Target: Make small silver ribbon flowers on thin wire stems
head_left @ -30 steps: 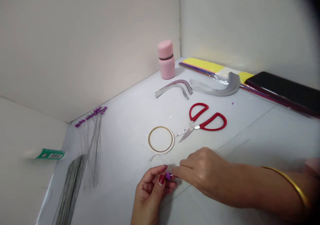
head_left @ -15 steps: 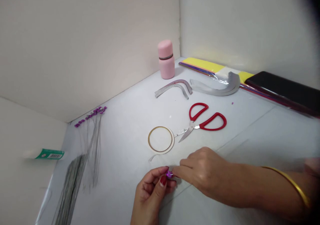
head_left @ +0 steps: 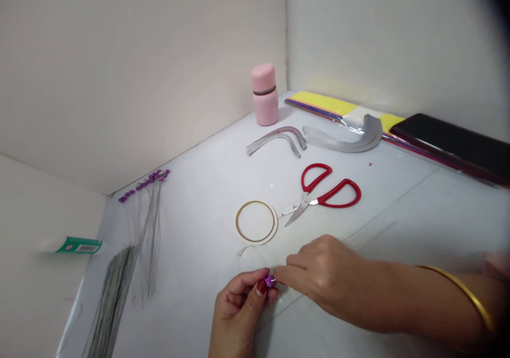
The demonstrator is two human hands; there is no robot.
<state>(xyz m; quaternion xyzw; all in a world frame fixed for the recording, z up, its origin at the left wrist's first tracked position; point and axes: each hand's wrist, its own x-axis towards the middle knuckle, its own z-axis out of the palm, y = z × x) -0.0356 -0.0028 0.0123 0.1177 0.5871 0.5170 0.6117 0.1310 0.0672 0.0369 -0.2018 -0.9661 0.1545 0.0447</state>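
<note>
Between the thumb and fingers of my left hand (head_left: 243, 305) is a small shiny purple bud (head_left: 269, 280). My right hand (head_left: 319, 267) comes in from the right, its fingers closed in a pinch against the bud. A short, thin pale wire (head_left: 274, 280) runs from the bud to the right fingertips, which mostly hide it. Just beyond both hands lies a roll of narrow white tape (head_left: 274, 229), its loose end on the table. Red-handled scissors (head_left: 306, 199) rest with blades spread by the tape.
Purple buds on wires (head_left: 153, 178) lie at the left, above a bundle of grey wires (head_left: 115, 294). A green-labelled tube (head_left: 82, 245) is at the left edge. Farther back are a pink bottle (head_left: 266, 100), curved grey strips (head_left: 342, 144), yellow sheets (head_left: 324, 102) and a black phone (head_left: 450, 143).
The purple bud and my left fingertips have shifted very slightly down, and the bud is turned a little. My right hand has barely moved; everything on the table stays put.
</note>
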